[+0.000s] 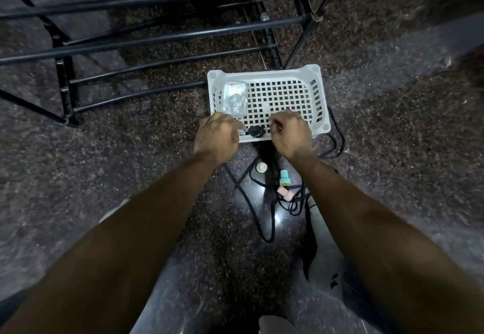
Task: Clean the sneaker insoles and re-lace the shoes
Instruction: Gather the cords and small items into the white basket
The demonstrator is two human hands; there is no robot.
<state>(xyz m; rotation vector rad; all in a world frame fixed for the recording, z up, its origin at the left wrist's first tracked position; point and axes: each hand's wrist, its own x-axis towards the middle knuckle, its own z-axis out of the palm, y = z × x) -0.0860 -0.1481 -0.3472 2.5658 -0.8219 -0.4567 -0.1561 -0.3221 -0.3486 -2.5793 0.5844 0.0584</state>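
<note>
My left hand (pixel 217 137) lies over the near left corner of a white perforated basket (pixel 320 90), fingers curled down at its rim. My right hand (pixel 290 134) hovers over the near rim with fingers and thumb curled together; what it holds, if anything, is hidden. A small round black object (pixel 256 131) sits at the rim between the two hands. Black laces (pixel 271 218) trail loose across the floor below the basket. Part of a white sneaker (pixel 324 250) shows beside my right forearm.
A clear plastic container (pixel 234 98) lies in the basket's left side. On the floor near the laces are a white cap (pixel 261 167), a teal bottle (pixel 285 177) and a pink piece (pixel 285 192). A black metal rack (pixel 167 37) stands behind, on the speckled stone floor.
</note>
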